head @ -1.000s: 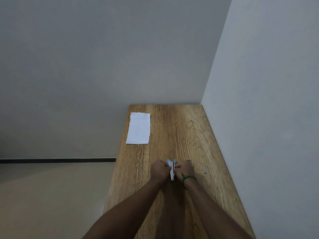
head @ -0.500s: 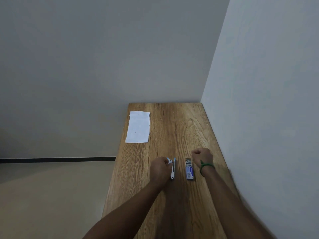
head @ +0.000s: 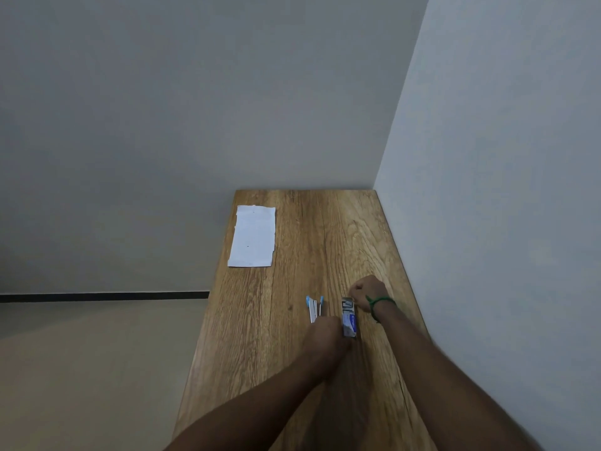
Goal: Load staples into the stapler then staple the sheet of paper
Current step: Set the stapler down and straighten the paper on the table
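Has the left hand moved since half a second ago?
Yes. The left hand has shifted right, from beside the stapler toward the staple box, which lies unmoved relative to the paper.

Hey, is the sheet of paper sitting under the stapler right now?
No, the sheet of paper lies flat at the far left of the table, well apart from the stapler, which sits nearer the person.

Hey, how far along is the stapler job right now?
Done: the stapler lies opened on the table. In hand: the right hand, fingers curled, is at the open end of the staple box; the left hand covers the stapler's near end. Left: load staples, close it, then staple the paper lying untouched at the far left.
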